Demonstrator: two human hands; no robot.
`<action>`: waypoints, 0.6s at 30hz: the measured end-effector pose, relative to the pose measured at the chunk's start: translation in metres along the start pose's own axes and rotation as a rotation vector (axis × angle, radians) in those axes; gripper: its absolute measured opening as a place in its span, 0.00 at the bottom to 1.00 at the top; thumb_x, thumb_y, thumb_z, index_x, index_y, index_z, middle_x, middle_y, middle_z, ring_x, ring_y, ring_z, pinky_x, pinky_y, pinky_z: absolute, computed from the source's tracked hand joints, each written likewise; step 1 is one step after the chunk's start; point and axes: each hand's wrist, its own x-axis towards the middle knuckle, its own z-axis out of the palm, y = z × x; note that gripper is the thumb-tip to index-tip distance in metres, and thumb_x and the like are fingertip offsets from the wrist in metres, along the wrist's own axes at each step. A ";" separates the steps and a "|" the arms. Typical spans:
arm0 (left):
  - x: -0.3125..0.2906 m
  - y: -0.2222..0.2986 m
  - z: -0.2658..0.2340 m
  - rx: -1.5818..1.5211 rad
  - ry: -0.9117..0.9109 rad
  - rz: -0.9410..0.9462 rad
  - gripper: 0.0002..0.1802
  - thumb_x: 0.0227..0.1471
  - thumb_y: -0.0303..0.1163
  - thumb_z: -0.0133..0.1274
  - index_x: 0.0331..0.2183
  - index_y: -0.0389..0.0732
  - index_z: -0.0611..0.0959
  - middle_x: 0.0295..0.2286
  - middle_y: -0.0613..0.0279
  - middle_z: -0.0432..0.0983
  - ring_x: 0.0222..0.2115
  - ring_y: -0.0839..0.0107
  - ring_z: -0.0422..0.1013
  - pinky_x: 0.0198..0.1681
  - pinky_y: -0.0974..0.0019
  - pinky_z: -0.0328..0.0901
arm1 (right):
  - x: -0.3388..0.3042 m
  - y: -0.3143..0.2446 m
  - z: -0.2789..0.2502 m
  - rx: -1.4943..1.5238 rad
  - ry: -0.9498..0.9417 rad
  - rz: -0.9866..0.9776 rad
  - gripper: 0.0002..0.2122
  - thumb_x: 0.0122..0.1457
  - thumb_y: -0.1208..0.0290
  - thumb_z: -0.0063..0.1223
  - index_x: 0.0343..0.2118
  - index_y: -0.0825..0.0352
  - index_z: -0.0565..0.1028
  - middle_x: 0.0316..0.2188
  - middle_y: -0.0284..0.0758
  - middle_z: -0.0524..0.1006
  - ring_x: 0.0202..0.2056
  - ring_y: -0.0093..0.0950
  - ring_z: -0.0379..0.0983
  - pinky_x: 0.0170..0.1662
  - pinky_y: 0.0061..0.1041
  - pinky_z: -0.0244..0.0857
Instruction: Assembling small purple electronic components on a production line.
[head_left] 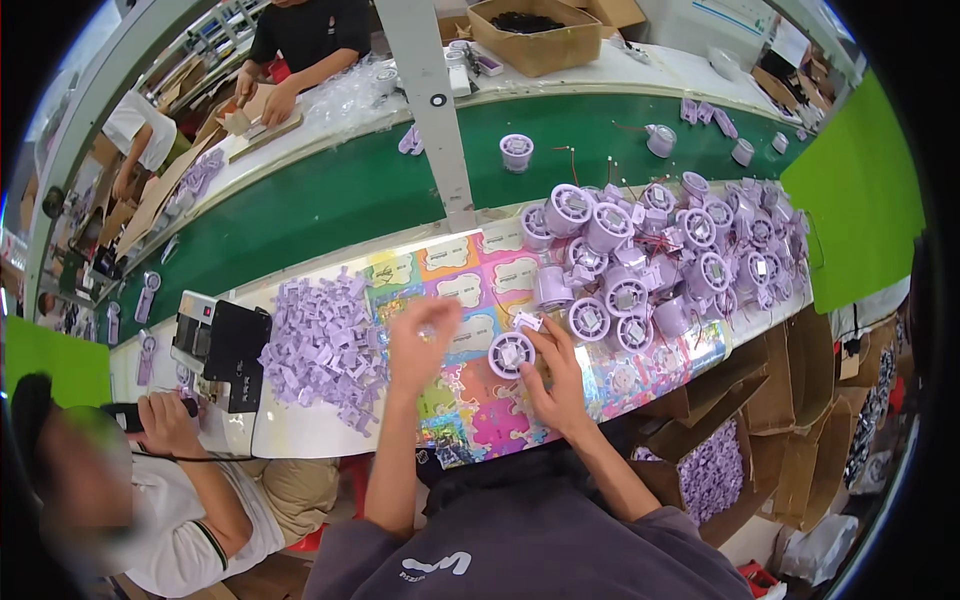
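Observation:
My right hand [557,388] grips a round lilac fan housing [512,355] with a spoked face, fingers along its right side. Just above that housing, by the fingertips, sits a small pale lilac piece [527,322] with a thin wire near it. My left hand [418,345] is raised over the colourful printed sheets, apart from the housing. Its fingers are smeared by motion, so I cannot make out whether they hold anything. Beside it on the left lies a heap of small lilac plastic parts [322,345].
A large pile of lilac fan housings [655,265] with wires covers the bench at right. Behind runs a green conveyor belt [330,190] past a metal post [425,100]. A black device [232,355] and a co-worker's hand [168,425] are at left. Cardboard boxes [765,400] stand lower right.

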 end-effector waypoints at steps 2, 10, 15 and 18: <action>0.054 0.004 -0.007 -0.012 0.191 0.038 0.10 0.54 0.28 0.61 0.39 0.35 0.85 0.29 0.61 0.81 0.30 0.76 0.74 0.37 0.71 0.68 | 0.002 -0.003 0.000 -0.013 0.012 -0.021 0.20 0.58 0.77 0.54 0.55 0.72 0.73 0.63 0.49 0.60 0.52 0.40 0.70 0.56 0.35 0.64; 0.246 -0.093 0.000 0.541 0.355 -0.128 0.23 0.47 0.37 0.61 0.45 0.39 0.79 0.32 0.55 0.80 0.36 0.57 0.76 0.43 0.55 0.70 | -0.004 0.004 0.003 -0.044 0.066 -0.059 0.19 0.55 0.87 0.49 0.49 0.68 0.79 0.53 0.46 0.69 0.49 0.39 0.73 0.50 0.31 0.69; 0.316 -0.169 -0.008 0.831 0.255 -0.001 0.36 0.47 0.43 0.62 0.53 0.37 0.69 0.47 0.38 0.70 0.50 0.41 0.67 0.53 0.46 0.65 | 0.005 0.000 0.000 -0.048 0.095 -0.079 0.18 0.53 0.86 0.53 0.46 0.65 0.81 0.45 0.42 0.76 0.37 0.34 0.76 0.39 0.28 0.71; 0.358 -0.207 -0.039 0.656 0.243 -0.038 0.36 0.49 0.44 0.61 0.55 0.38 0.69 0.49 0.40 0.69 0.51 0.40 0.66 0.54 0.45 0.64 | 0.009 -0.007 -0.001 -0.045 0.067 -0.118 0.18 0.52 0.86 0.53 0.45 0.65 0.81 0.44 0.41 0.77 0.36 0.33 0.76 0.38 0.27 0.72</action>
